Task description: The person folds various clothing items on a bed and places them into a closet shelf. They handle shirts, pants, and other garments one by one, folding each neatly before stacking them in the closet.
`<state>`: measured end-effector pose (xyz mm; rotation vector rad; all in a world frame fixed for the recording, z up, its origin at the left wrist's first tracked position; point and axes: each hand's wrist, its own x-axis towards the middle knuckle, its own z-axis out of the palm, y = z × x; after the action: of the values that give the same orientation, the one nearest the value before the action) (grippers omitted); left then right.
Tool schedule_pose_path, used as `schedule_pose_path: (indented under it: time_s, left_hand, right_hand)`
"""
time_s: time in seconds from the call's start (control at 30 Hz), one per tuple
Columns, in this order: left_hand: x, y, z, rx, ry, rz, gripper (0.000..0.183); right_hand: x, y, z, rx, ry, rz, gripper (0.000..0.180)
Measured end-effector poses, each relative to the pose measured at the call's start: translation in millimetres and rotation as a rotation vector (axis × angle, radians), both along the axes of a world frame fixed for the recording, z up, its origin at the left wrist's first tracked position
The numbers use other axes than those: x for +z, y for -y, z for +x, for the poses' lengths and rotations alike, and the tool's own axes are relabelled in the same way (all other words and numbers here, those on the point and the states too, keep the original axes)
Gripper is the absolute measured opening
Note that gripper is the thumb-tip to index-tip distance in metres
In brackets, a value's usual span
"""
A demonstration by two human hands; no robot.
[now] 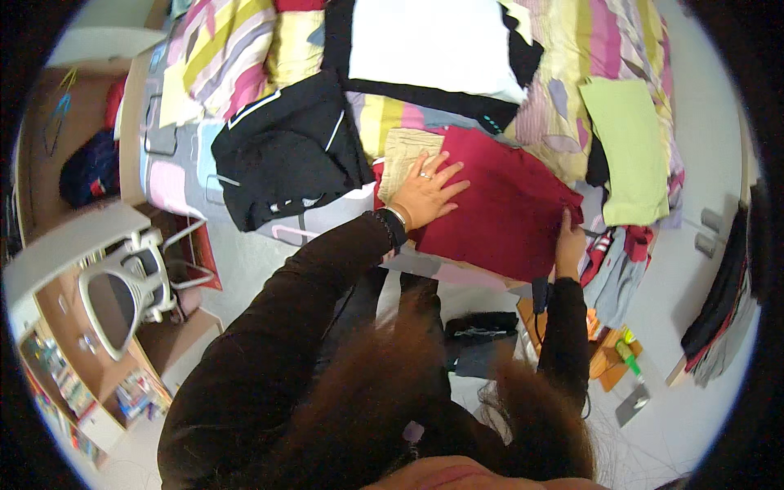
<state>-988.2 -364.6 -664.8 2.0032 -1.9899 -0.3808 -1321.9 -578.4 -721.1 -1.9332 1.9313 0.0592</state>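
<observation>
A dark red garment (499, 202) lies spread at the near edge of the bed in front of me. My left hand (429, 193) rests flat, fingers apart, across its left side and a beige cloth (401, 153) next to it. At the garment's right edge, my right hand (569, 245) grips the fabric, thumb on top and the other fingers mostly hidden. Left of the beige cloth is a black garment with white stripes (288, 147). Beyond the red fabric lies a white garment with black edging (429, 49).
A light green folded cloth (634, 153) lies on the striped quilt (603, 37) at the right. Grey and red clothes (618, 269) hang below it. A white-framed chair (125, 294) stands at the left near bookshelves (67, 373). Dark clothing hangs at the far right (723, 294).
</observation>
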Motion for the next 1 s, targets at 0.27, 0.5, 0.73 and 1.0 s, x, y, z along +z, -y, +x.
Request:
schedule_pose_path:
  time_s: [0.27, 0.5, 0.73, 1.0]
  left_hand:
    - [-42, -87, 19, 1.048, -0.868, 0.193, 0.065]
    - [-55, -93, 9, 0.997, -1.371, 0.041, 0.068]
    - [-42, -89, -14, 1.045, -0.889, 0.011, 0.068]
    - [-95, -137, 48, 1.646, -1.262, -0.059, 0.066]
  right_hand:
    - [-31, -3, -13, -0.231, 0.735, 0.439, 0.081]
    - [-18, 9, -46, -0.289, 0.727, 0.979, 0.083]
    - [-12, -11, -35, -0.404, 0.669, 0.946, 0.087]
    - [-12, -17, -18, -0.304, 0.377, 0.547, 0.083]
